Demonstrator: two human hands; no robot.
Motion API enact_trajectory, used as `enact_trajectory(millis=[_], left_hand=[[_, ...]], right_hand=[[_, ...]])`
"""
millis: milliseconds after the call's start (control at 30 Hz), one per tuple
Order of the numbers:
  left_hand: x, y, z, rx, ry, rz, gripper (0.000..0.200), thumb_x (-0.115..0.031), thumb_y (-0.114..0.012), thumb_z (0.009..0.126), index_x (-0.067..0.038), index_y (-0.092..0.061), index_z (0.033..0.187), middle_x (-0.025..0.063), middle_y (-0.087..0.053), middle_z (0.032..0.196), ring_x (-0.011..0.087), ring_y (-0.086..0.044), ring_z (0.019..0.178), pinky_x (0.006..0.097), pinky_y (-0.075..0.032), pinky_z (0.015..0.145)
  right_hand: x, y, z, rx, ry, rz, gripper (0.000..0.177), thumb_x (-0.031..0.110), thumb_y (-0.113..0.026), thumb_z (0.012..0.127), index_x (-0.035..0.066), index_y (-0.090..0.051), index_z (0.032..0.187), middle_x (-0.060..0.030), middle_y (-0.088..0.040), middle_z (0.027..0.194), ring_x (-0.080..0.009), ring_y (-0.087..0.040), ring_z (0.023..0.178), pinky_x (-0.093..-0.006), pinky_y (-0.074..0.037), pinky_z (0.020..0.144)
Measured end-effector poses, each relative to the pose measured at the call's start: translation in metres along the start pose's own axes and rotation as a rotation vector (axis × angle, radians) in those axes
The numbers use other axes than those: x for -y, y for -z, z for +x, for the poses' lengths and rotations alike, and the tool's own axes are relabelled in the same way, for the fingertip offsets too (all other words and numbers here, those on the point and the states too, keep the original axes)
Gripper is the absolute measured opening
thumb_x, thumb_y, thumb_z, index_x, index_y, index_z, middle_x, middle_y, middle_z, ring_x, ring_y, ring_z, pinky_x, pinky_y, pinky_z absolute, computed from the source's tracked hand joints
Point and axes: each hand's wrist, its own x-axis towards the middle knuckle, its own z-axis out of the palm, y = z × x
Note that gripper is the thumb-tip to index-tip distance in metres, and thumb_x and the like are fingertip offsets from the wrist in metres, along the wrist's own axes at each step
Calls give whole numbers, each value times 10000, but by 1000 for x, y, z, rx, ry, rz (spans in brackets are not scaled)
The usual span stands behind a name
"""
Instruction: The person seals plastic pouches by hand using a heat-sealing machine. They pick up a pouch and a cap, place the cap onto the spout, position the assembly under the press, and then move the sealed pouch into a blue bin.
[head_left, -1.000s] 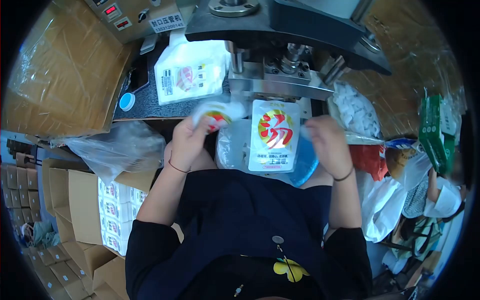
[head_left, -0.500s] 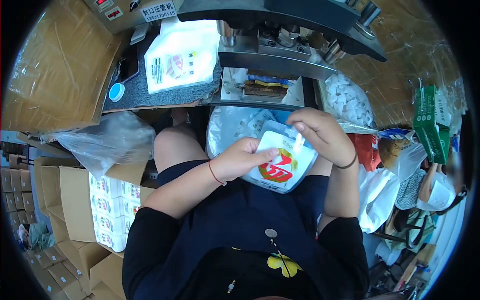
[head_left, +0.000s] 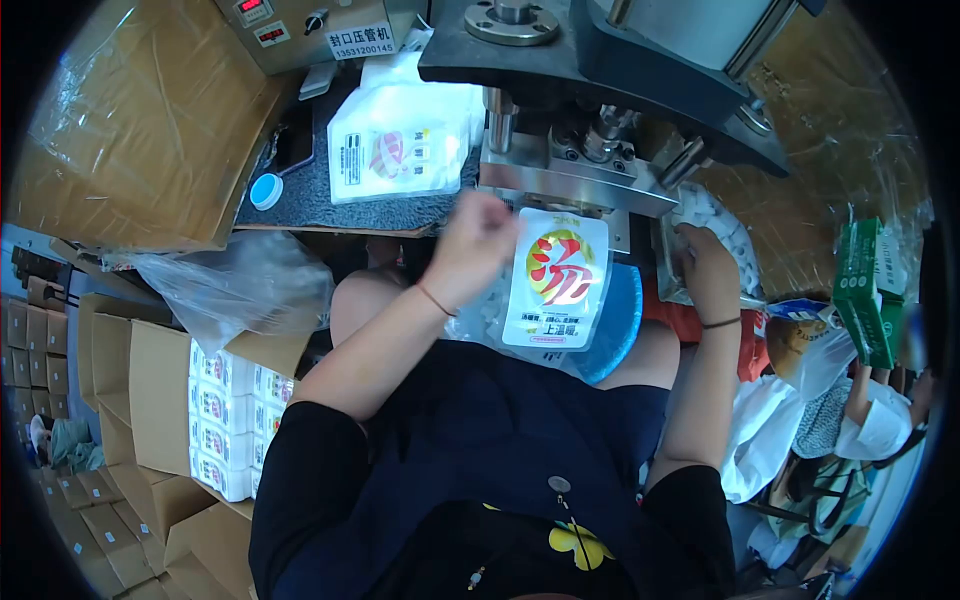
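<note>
A printed pouch (head_left: 557, 280) with red characters hangs upright below the metal press (head_left: 575, 185), its top edge at the press's jaw. Just left of its top is my left hand (head_left: 478, 240), blurred, with the fingers curled; what it holds, if anything, cannot be made out. My right hand (head_left: 708, 265) reaches into the tray of small white spouts (head_left: 728, 235) right of the press, and its fingertips are partly hidden among them. Behind the pouch, a blue round tub (head_left: 620, 325) shows between the knees.
Flat white pouches (head_left: 400, 150) lie on the grey mat (head_left: 400, 212), near a blue cap (head_left: 266, 191). A clear plastic bag (head_left: 240, 285) hangs at the left above an open carton (head_left: 160, 400) of packed pouches. A green box (head_left: 866, 290) stands at the right.
The pouch has gone from between both hands up to the press. My left hand has moved up off its face, and my right hand has moved right to the spouts. The view has shifted.
</note>
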Motion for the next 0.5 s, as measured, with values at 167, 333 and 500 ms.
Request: enact_trajectory(millis=[167,333,500], left_hand=[[1,104,25,-264,-588,1489,591,-346,-672,936,-41,-510,1415,272,-451,1482,480,-432,1370,558,-361,1113],[-1,98,-30,-13,-542,1014,355,-198,-617,978,-45,-615,1299,205,-629,1303,398,-626,1153,455,-491,981],[-15,54,-56,119,-71,53,188,-158,-700,973,19,-749,1013,80,-749,862,95,-684,781,250,-526,713]], right_hand=[[20,8,-9,-318,60,-105,292,114,-641,902,91,-685,1190,-137,-692,1089,-361,-657,947,-431,-523,833],[38,6,-13,-475,-92,236,213,94,-596,948,18,-666,1133,-179,-676,1029,-353,-652,912,-423,-517,815],[106,9,-19,-105,317,558,198,66,-640,897,7,-649,1086,-186,-671,1031,-381,-645,925,-445,-517,827]])
